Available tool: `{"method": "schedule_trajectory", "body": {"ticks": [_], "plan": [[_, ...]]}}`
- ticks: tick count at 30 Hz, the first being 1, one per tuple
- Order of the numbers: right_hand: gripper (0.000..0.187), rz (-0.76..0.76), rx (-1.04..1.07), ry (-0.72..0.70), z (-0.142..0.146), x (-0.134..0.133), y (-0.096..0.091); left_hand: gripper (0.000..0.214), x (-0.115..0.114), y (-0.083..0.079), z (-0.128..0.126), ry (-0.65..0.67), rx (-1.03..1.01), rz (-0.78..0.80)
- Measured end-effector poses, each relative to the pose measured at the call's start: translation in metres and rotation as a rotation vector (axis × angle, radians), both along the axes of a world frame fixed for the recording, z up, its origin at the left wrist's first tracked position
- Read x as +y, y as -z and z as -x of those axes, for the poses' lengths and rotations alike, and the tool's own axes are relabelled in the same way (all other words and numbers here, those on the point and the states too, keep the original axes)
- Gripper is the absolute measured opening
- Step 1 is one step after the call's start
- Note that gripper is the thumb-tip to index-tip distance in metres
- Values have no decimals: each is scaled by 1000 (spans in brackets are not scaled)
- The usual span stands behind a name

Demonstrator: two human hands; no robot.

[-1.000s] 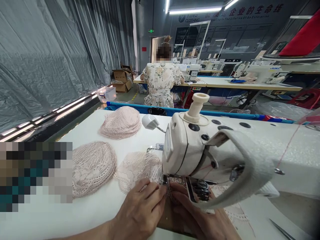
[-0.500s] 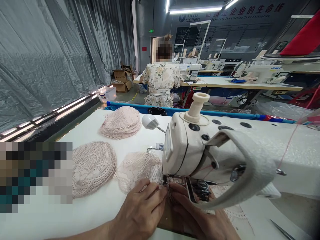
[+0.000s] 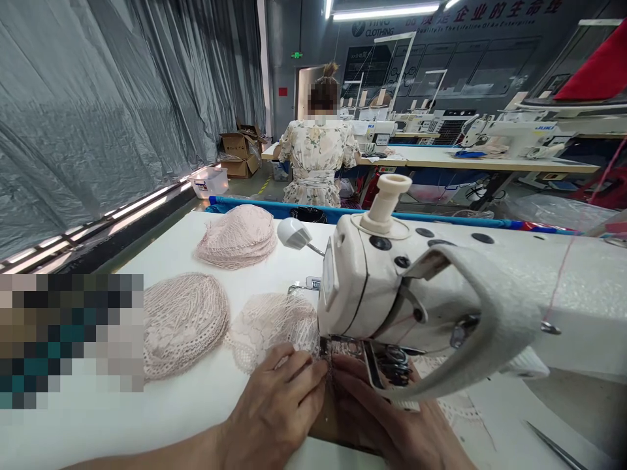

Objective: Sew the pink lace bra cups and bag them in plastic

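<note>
A pale pink lace piece [image 3: 274, 323] lies under the head of a white sewing machine [image 3: 416, 294], near its needle. My left hand [image 3: 279, 408] rests on the table with its fingers flat, pressing the lace just left of the needle. My right hand [image 3: 386, 418] lies beside it, partly hidden under the machine head, fingers stretched onto the lace at the presser foot. Both hands touch the fabric side by side.
Two stacks of pink lace pieces lie on the white table [image 3: 161, 418]: one stack [image 3: 183, 323] to my left, another stack [image 3: 238, 238] farther back. A small lamp [image 3: 292, 234] sits by the machine. A metal tool [image 3: 553, 447] lies at right. A person in a floral dress [image 3: 316, 163] works at another table behind.
My hands and the lace stay in almost the same place. The view has tipped slightly upward.
</note>
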State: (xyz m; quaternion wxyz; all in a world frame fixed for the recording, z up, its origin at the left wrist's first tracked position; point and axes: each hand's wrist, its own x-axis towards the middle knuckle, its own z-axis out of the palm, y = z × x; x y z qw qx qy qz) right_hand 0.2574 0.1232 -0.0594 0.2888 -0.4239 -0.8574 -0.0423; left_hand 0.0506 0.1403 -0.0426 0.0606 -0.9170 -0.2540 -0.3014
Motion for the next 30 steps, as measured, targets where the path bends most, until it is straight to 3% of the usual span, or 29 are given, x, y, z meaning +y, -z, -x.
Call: {"method": "schedule_trajectory", "body": {"ticks": [8, 15, 22, 30], "plan": [[24, 55, -49, -38, -2, -2, -7, 26, -1, -4, 0, -25, 2, 11], [22, -47, 14, 12, 1, -1, 6, 24, -2, -3, 1, -12, -12, 18], [22, 40, -68, -45, 0, -1, -14, 22, -1, -5, -2, -24, -46, -9], [22, 54, -70, -59, 0, -1, -17, 24, 0, 0, -2, -32, -52, -34]]}}
